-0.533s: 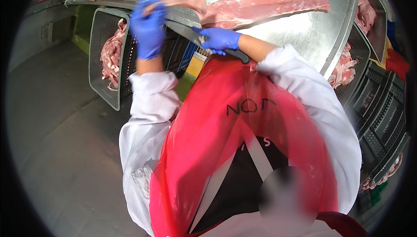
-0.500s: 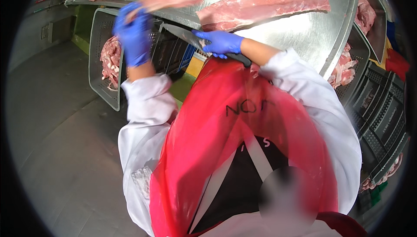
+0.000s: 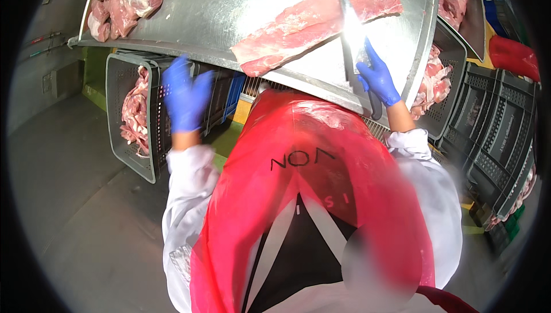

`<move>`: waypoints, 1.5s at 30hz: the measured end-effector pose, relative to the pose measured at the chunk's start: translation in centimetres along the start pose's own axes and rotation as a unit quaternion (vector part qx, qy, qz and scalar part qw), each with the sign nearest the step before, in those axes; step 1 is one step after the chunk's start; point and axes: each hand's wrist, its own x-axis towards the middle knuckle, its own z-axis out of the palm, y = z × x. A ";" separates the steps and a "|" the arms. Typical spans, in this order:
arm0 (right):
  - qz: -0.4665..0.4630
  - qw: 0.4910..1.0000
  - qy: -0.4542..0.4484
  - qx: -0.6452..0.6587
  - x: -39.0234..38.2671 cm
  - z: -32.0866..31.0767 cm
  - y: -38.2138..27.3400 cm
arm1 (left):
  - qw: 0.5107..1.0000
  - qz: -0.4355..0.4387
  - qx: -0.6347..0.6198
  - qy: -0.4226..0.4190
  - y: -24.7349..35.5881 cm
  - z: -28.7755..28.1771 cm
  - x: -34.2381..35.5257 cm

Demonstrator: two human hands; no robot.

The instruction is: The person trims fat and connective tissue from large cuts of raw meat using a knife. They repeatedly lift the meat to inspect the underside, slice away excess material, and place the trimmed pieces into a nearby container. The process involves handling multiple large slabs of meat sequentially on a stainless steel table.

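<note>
While gripping knife in right hand with curled fingers | pointing it over meat on bench | holding left hand, blurred, near crate with fingers spread

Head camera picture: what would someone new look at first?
Probably the shiny red apron, filling the lower middle. Next comes the long pink slab of meat on the metal table at the top, with a knife held over it in the blue-gloved right hand.

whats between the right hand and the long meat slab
In the head view, the knife, over the steel table: the right hand holds it, its blade overlapping the long meat slab; whether they touch is unclear.
</note>
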 end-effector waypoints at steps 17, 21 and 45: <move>-0.004 0.967 0.189 0.171 -10.5 -6.3 8.9 | 0.828 -0.078 -0.312 -0.460 6.8 17.3 21.0; -0.006 0.959 0.200 0.202 -10.9 -6.0 9.7 | 0.693 -0.214 -0.489 -0.485 5.8 17.1 16.7; -0.094 0.891 0.381 -0.230 9.2 -6.8 0.0 | 0.886 0.400 0.066 -0.225 19.5 17.8 24.4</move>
